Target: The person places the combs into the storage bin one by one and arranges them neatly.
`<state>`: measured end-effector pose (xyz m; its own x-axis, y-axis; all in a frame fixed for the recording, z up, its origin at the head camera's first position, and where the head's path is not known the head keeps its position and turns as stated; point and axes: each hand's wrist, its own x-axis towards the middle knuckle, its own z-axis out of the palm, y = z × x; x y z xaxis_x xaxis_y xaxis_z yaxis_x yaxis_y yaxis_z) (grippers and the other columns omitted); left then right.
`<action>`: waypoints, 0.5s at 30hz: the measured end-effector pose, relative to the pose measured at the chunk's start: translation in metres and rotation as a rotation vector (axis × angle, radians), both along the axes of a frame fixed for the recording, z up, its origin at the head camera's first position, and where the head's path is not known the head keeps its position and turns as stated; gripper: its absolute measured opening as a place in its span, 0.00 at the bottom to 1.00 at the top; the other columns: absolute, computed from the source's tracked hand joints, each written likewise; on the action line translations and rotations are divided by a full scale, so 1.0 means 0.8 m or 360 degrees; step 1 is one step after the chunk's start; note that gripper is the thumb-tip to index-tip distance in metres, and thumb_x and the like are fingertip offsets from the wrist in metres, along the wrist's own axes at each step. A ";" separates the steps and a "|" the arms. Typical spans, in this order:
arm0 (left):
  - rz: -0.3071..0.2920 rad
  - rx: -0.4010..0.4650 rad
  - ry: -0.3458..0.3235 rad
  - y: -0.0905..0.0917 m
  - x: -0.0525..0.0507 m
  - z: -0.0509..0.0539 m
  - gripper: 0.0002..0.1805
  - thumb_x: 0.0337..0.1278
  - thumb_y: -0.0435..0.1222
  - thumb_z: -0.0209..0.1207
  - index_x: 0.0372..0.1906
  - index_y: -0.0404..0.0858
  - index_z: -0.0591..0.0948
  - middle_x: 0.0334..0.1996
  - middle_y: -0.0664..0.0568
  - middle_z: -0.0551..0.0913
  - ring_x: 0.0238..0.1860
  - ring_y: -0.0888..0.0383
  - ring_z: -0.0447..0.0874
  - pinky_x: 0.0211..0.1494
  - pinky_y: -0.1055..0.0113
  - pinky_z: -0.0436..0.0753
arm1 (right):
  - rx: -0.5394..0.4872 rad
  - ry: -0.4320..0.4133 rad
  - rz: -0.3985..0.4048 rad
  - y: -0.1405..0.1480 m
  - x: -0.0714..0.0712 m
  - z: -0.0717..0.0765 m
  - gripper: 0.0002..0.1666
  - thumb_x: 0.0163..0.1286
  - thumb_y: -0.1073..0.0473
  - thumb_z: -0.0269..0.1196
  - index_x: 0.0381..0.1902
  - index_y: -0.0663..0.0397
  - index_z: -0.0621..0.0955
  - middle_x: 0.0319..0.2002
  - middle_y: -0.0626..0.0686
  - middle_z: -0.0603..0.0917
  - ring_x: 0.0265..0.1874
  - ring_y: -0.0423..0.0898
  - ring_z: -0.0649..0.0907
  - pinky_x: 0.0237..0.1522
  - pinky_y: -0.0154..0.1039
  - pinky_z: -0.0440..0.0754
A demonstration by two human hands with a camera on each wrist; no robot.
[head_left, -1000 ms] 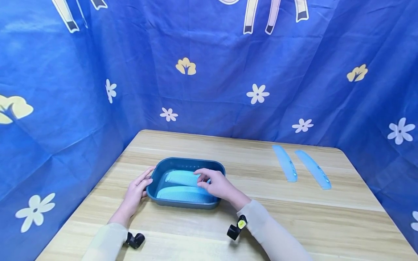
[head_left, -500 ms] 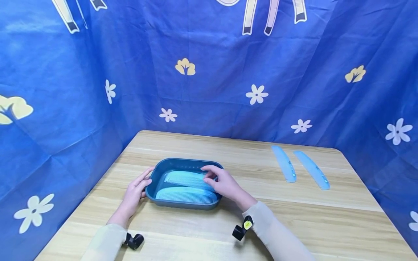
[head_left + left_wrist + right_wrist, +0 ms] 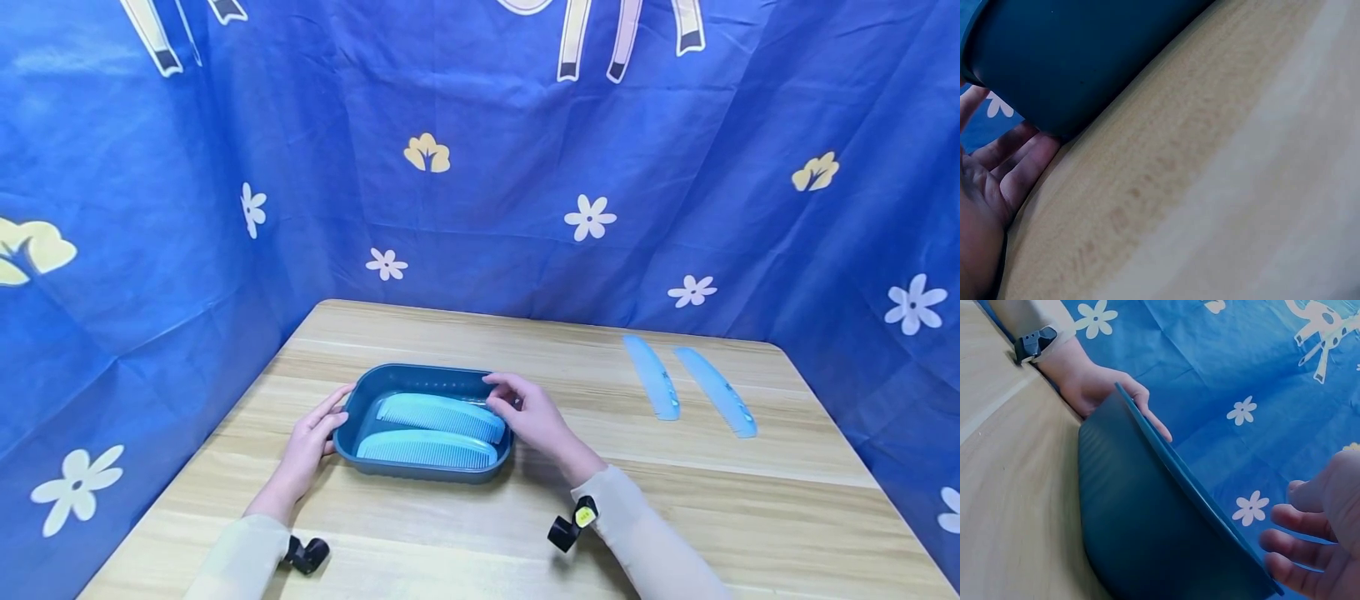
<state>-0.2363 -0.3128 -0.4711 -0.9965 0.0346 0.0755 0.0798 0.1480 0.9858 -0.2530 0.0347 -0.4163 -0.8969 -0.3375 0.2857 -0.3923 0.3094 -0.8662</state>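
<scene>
Right hand (image 3: 534,415), grip loose, holding nothing, by teal basin's (image 3: 420,473) right rim; left hand (image 3: 306,437) grips its left end. Near comb (image 3: 427,447), rear comb (image 3: 442,412) lie inside. Left comb (image 3: 651,377), right comb (image 3: 716,390) lie on surface (image 3: 427,542), far right. Probably comb loading; next likely calls for reaching right, pinching one.

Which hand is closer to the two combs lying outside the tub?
Right: the right hand is at the right end of the tub, left of the two combs; the left hand holds the opposite end, farther away.
</scene>
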 end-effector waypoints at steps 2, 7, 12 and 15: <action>-0.0003 -0.0005 0.0004 0.000 0.000 0.000 0.26 0.69 0.41 0.46 0.70 0.46 0.62 0.62 0.36 0.63 0.47 0.66 0.75 0.40 0.66 0.81 | -0.0028 0.0003 -0.0023 0.004 -0.001 -0.001 0.17 0.65 0.61 0.60 0.53 0.53 0.78 0.34 0.47 0.80 0.30 0.43 0.78 0.31 0.35 0.78; -0.0004 -0.0014 0.0006 -0.001 0.000 0.001 0.26 0.69 0.42 0.46 0.70 0.46 0.62 0.63 0.36 0.63 0.48 0.66 0.75 0.40 0.66 0.81 | -0.0063 -0.0007 -0.0056 0.012 -0.002 -0.005 0.18 0.66 0.62 0.60 0.54 0.57 0.77 0.33 0.49 0.80 0.28 0.45 0.79 0.29 0.35 0.78; -0.0009 -0.0019 -0.0003 -0.001 0.001 0.002 0.26 0.69 0.42 0.46 0.70 0.44 0.62 0.63 0.36 0.62 0.48 0.66 0.75 0.40 0.66 0.81 | -0.0099 -0.0020 -0.0068 0.020 -0.004 -0.009 0.19 0.66 0.63 0.60 0.54 0.61 0.76 0.32 0.50 0.81 0.29 0.51 0.81 0.28 0.36 0.78; -0.0015 -0.0016 0.0004 0.000 0.001 0.002 0.26 0.69 0.42 0.46 0.70 0.44 0.61 0.64 0.36 0.62 0.49 0.67 0.73 0.40 0.66 0.81 | -0.0119 -0.0026 -0.0082 0.027 -0.006 -0.011 0.19 0.66 0.63 0.59 0.54 0.61 0.76 0.32 0.52 0.81 0.29 0.55 0.81 0.28 0.38 0.79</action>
<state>-0.2354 -0.3127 -0.4699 -0.9960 0.0449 0.0775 0.0837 0.1569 0.9841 -0.2577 0.0560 -0.4251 -0.9173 -0.2693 0.2933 -0.3630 0.2630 -0.8939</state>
